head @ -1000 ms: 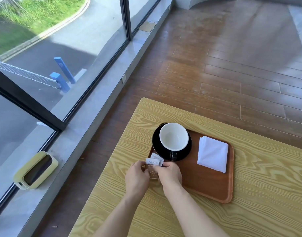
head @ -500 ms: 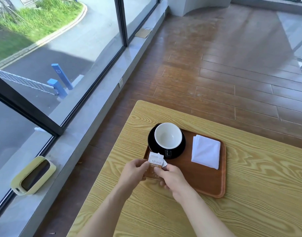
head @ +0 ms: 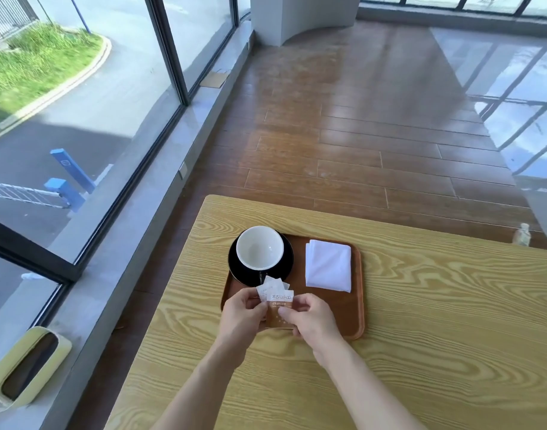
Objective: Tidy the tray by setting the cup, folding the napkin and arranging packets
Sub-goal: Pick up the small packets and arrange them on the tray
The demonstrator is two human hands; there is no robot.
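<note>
Both hands hold a small fan of sugar packets (head: 276, 294) above the near left corner of the brown tray (head: 357, 305). The left hand (head: 242, 315) pinches the packets at their left edge, fingers curled round them; the right hand (head: 311, 316) grips the front brown-and-white packet at its lower right, thumb laid across its face. White packets show behind the front one, their corners fanned upward. The cup (head: 259, 248), white inside and empty, sits upright on a black saucer (head: 284, 268) at the tray's far left corner; the saucer overhangs the tray's far left edge. The packets' upper corners overlap the saucer's near rim in this view; contact cannot be determined. The folded white napkin (head: 328, 265) lies flat on the tray's far right part, apart from the saucer. The tray rests on a light wood-grain surface (head: 436, 321). A small clear bottle (head: 521, 235) stands at the surface's far right edge, well apart from the tray. To the left, a pale yellow container (head: 27, 364) lies on the grey window ledge (head: 142, 218). Wooden floor (head: 359, 135) extends beyond the surface.
</note>
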